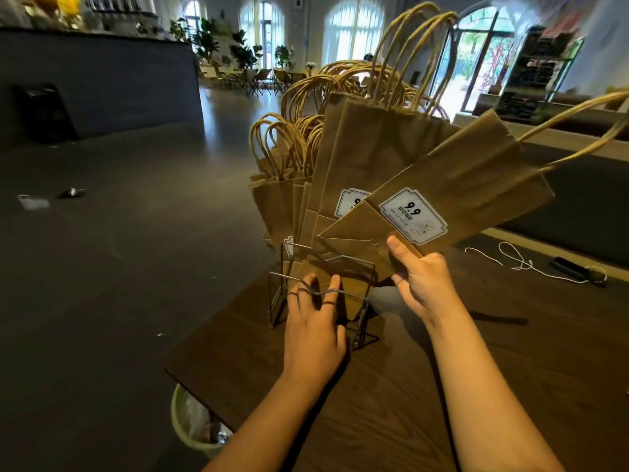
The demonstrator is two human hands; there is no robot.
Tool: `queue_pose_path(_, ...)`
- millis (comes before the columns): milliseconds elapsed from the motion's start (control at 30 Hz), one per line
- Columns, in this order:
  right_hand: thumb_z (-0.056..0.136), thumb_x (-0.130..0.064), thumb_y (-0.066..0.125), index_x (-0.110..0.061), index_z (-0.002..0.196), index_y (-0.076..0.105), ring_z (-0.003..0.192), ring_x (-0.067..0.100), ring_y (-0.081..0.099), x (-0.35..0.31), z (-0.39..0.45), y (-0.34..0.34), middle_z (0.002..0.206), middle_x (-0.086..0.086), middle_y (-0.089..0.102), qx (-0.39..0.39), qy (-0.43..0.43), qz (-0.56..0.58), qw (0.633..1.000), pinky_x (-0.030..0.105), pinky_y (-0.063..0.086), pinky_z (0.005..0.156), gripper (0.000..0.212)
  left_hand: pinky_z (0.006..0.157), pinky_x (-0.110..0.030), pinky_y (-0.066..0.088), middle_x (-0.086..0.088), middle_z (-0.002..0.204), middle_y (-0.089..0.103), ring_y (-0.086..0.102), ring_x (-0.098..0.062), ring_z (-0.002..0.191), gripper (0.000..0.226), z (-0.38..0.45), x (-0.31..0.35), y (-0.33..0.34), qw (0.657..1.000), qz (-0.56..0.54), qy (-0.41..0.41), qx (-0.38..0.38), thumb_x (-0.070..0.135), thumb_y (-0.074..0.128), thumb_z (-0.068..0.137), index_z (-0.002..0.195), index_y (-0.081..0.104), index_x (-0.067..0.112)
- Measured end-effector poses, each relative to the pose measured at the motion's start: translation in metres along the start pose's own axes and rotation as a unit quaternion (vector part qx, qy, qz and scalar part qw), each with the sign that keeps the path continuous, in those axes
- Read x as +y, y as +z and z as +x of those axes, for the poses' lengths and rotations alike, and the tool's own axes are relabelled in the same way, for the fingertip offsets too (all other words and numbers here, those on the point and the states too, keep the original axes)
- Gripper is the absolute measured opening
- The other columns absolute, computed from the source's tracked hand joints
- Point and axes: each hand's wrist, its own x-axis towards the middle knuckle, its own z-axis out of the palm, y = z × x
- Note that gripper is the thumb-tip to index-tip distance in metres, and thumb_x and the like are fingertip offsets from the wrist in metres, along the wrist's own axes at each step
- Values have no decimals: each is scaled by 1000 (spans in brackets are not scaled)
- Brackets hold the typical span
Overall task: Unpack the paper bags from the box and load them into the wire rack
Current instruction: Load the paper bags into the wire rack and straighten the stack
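Fingers (401, 277) of the right hand (422, 284) pinch the folded base of a light, easily creased paper bag (452, 199) fanned toward two o'clock over the wire rack (323, 291), while the left hand (315, 325) presses straight-fingered against the rack's front wire.

you are standing at a dark wood-grain bench (391, 420) in a large hall. daylight is pouring in through tall arched windows (352, 28) at the far end, shining on the dark smooth floor (119, 233). a long dark counter (102, 80) is running along your left, potted plants (238, 49) and folding chairs (262, 80) are sitting by the windows, and a shelving unit (537, 73) is standing at the right.
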Motion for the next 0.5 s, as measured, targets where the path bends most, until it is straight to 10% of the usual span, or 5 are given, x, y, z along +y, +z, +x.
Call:
queue_pose_path(167, 82, -17, 76, -10, 106, 66, 97, 15, 74, 9, 0, 0, 92, 3, 79, 12, 33, -5, 999, 47, 39, 111, 27, 114, -37, 41, -5, 157, 13, 19, -24, 145, 80, -1, -2, -2, 999, -31, -1, 7, 33, 64, 91, 159, 22, 39)
queue_pose_path(333, 68, -26, 82, 0, 132, 52, 107, 21, 72, 14, -3, -4, 108, 10, 76, -2, 74, -21, 997, 51, 38, 114, 74, 110, -25, 35, -1, 148, 28, 27, -17, 141, 61, -3, -5, -5, 994, -98, -30, 23, 24, 62, 92, 150, 44, 32)
queue_pose_path(500, 84, -28, 76, -13, 120, 65, 119, 20, 65, 16, -3, -7, 112, 3, 76, -16, 103, -82, 991, 49, 33, 118, 40, 103, -26, 38, 2, 125, 43, 42, -18, 123, 27, -1, -14, -7, 977, -171, -111, 61, 16, 60, 91, 118, 62, 15)
